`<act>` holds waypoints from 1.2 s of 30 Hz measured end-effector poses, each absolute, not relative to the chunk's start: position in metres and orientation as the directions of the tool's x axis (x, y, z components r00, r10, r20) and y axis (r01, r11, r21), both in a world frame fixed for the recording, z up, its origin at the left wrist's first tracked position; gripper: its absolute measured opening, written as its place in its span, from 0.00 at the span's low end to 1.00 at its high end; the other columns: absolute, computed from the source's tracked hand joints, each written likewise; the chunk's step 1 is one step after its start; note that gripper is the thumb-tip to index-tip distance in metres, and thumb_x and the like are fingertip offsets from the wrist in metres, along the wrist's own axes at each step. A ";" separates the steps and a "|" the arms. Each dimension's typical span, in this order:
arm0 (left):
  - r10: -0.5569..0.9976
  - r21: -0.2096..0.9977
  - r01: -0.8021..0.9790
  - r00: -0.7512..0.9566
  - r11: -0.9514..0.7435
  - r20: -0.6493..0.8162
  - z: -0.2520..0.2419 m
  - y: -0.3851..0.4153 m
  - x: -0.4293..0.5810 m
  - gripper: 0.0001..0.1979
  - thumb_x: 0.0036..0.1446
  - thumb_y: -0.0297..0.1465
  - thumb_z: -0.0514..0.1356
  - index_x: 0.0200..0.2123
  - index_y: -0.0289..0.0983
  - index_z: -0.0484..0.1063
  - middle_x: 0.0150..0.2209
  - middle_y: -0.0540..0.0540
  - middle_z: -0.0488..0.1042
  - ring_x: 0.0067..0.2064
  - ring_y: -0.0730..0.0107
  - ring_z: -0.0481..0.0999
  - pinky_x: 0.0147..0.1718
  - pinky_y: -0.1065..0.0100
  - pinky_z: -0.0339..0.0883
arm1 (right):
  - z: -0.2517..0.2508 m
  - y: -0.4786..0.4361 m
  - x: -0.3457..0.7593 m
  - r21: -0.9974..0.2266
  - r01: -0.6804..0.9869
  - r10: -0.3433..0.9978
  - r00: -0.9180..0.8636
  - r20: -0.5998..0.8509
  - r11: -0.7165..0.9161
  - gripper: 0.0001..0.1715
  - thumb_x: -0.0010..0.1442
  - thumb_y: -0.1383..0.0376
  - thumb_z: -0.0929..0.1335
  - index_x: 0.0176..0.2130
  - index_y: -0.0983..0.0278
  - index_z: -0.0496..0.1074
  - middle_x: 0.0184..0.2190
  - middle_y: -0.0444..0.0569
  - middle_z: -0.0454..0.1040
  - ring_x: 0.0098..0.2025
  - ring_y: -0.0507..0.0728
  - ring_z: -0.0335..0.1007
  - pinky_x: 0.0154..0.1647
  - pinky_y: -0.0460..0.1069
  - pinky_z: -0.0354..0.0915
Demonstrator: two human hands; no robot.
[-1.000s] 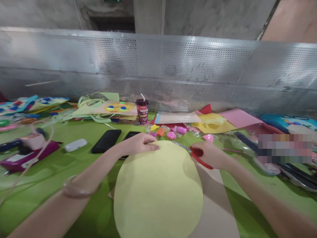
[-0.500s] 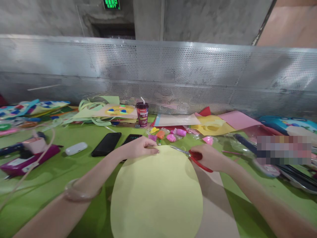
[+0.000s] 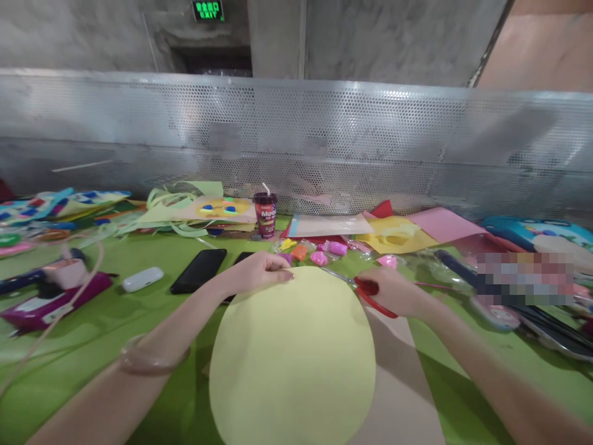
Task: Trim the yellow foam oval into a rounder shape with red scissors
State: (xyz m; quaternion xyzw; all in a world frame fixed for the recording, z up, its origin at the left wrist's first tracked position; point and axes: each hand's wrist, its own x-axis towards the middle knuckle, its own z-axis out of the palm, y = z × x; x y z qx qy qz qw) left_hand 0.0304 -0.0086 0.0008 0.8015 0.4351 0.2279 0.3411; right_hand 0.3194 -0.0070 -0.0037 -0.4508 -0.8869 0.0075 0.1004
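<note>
A large rounded sheet of pale yellow paper (image 3: pixel 294 358) fills the near middle of the view. My left hand (image 3: pixel 259 271) pinches its top left edge between thumb and fingers. In my right hand (image 3: pixel 389 289) is a pair of red-handled scissors (image 3: pixel 377 304), my fingers through the handles. The metal blades point left along the paper's upper right edge; whether they touch the paper I cannot tell. Under the yellow sheet, a pale pinkish sheet (image 3: pixel 403 377) shows on the right.
A green cloth (image 3: pixel 162 315) covers the table. Behind the paper stand a dark red drink cup (image 3: pixel 265 216) with a straw and small packets of coloured clay (image 3: pixel 319 257). A black phone (image 3: pixel 199 271) and white case (image 3: pixel 142 279) lie left. A perforated metal panel (image 3: pixel 370 142) borders the back.
The yellow paper has shifted and turned slightly between my hands, its top edge a little higher. My left hand has moved slightly up and left; the scissors stay at the upper right edge.
</note>
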 end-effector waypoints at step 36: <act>0.914 0.844 0.511 0.400 -0.164 -0.064 0.001 -0.009 0.032 0.24 0.46 0.47 0.57 0.42 0.38 0.70 0.38 0.46 0.75 0.35 0.61 0.74 0.29 0.70 0.65 | -0.001 -0.005 0.319 -0.088 0.854 0.840 -0.480 0.253 0.514 0.09 0.49 0.69 0.58 0.19 0.63 0.54 0.17 0.42 0.59 0.20 0.49 0.48 0.21 0.46 0.42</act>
